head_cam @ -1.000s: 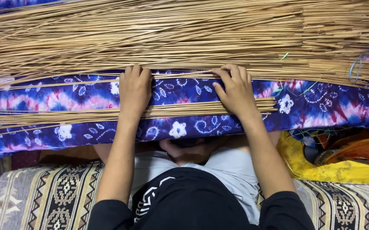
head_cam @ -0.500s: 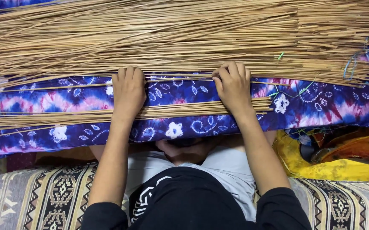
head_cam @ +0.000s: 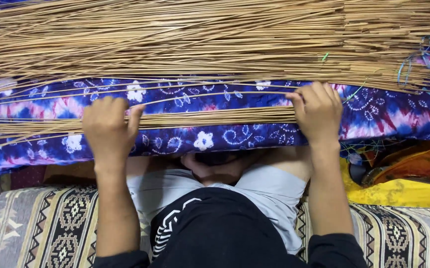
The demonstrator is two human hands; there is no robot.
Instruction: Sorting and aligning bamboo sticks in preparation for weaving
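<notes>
A thin bundle of long tan straw-like sticks [head_cam: 210, 118] is laid lengthwise across a blue, purple and pink tie-dyed cloth bolster with white flower marks [head_cam: 225, 139]. The left hand [head_cam: 106, 130] is pressed palm-down on the bundle toward its left part, fingers curled loosely over the sticks. The right hand [head_cam: 318, 113] is set at the bundle's right end, fingers bent over the stick tips and closed around them. Beyond the bolster, a broad heap of the same tan sticks [head_cam: 200, 39] is spread, with blue and green thread [head_cam: 413, 64] seen at its right end. A patterned woven mat [head_cam: 41, 228] is seen below.
</notes>
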